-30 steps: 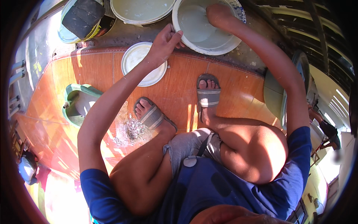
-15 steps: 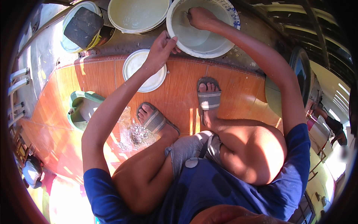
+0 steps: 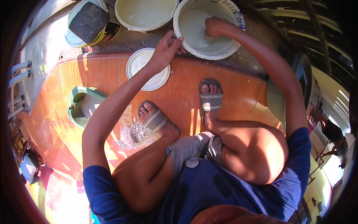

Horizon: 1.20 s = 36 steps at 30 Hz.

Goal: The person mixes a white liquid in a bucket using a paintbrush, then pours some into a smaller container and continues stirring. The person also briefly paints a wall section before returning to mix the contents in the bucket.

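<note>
My left hand [image 3: 169,48] grips the lower-left rim of a white, blue-speckled tub [image 3: 185,47] of pale, cloudy liquid. My right hand [image 3: 216,27] is down inside that tub, fingers curled around something I cannot make out at the liquid's surface. Just below my left hand, a round white lid [image 3: 156,78] lies on the orange tiles. To the tub's left stands another pale bucket [image 3: 145,13] with whitish contents.
A bucket topped by a dark square piece [image 3: 89,20] stands upper left. A green trough-like container [image 3: 80,115] and a clear bag of flakes [image 3: 136,132] lie by my left foot. A round dark-rimmed object [image 3: 300,67] is at right. Another person [image 3: 332,130] is at far right.
My right hand has moved about within the tub, first leftward, then back right and lower. My left hand stays on the rim.
</note>
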{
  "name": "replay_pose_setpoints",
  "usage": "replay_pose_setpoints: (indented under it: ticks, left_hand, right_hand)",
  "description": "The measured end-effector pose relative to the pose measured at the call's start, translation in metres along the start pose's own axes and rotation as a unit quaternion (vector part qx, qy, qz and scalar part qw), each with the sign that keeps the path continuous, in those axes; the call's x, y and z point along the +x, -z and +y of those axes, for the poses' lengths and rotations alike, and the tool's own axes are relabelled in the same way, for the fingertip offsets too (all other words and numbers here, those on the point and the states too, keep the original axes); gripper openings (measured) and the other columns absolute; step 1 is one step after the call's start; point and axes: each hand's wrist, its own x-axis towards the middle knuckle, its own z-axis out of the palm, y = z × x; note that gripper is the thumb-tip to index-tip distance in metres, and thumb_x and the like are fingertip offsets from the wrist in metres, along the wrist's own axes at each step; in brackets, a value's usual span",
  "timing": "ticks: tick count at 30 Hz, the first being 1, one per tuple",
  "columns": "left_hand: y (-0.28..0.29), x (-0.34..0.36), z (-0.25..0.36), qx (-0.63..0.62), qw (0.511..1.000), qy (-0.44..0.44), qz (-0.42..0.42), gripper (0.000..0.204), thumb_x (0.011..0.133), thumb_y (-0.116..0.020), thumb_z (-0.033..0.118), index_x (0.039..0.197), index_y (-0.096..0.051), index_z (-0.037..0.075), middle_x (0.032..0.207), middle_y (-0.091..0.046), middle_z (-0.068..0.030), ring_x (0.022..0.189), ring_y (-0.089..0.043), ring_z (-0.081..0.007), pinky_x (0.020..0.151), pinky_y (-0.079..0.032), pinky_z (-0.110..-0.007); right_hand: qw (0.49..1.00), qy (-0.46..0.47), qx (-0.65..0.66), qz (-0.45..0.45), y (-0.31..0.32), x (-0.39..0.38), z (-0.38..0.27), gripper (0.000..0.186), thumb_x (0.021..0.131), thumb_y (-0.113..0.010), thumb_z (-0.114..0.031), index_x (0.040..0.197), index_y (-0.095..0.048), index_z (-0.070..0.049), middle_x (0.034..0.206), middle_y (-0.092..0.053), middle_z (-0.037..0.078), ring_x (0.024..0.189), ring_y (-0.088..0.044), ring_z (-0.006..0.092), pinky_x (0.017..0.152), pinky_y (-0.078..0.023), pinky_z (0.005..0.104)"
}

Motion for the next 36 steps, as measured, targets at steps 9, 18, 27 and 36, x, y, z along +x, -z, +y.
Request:
replay_pose_setpoints:
  ticks: [9, 18, 27, 36]
  left_hand:
    - [-0.002, -0.001, 0.007, -0.004, 1.000, -0.007, -0.009, 0.026, 0.103, -0.048, 0.026, 0.108, -0.050, 0.001, 0.088, -0.062, -0.0067, 0.082, -0.060, -0.0123, 0.077, -0.047, -0.029]
    - [-0.003, -0.003, 0.006, -0.005, 1.000, -0.008, -0.008, 0.027, 0.103, -0.047, 0.027, 0.110, -0.050, 0.002, 0.088, -0.062, -0.0061, 0.082, -0.059, -0.0123, 0.078, -0.047, -0.029]
    - [-0.003, -0.002, 0.005, -0.004, 1.000, -0.022, -0.012, 0.026, 0.103, -0.047, 0.027, 0.110, -0.049, 0.002, 0.088, -0.061, -0.0055, 0.081, -0.058, -0.0115, 0.076, -0.047, -0.028]
    - [-0.003, -0.004, 0.008, 0.001, 1.000, -0.016, -0.010, 0.026, 0.103, -0.047, 0.028, 0.108, -0.050, 0.002, 0.087, -0.062, -0.0052, 0.081, -0.058, -0.0115, 0.077, -0.047, -0.028]
  right_hand:
    - [0.963, 0.020, 0.197, 0.186, -0.008, 0.024, -0.017, 0.024, 0.083, -0.058, -0.015, 0.091, -0.071, 0.003, 0.088, -0.069, 0.026, 0.085, -0.069, 0.0385, 0.078, -0.053, 0.0472]
    - [0.990, -0.078, -0.026, 0.110, -0.005, -0.003, -0.002, 0.024, 0.082, -0.061, -0.008, 0.101, -0.074, -0.006, 0.103, -0.071, 0.017, 0.095, -0.070, 0.0312, 0.079, -0.055, 0.0413]
    - [0.993, 0.084, 0.031, -0.074, -0.006, 0.022, -0.014, 0.022, 0.078, -0.061, -0.018, 0.077, -0.074, 0.000, 0.069, -0.068, 0.019, 0.066, -0.069, 0.0310, 0.062, -0.053, 0.0435]
    - [0.961, -0.037, 0.157, 0.225, 0.001, 0.021, -0.006, 0.021, 0.084, -0.059, -0.015, 0.089, -0.072, 0.001, 0.089, -0.070, 0.023, 0.086, -0.070, 0.0341, 0.072, -0.055, 0.0461]
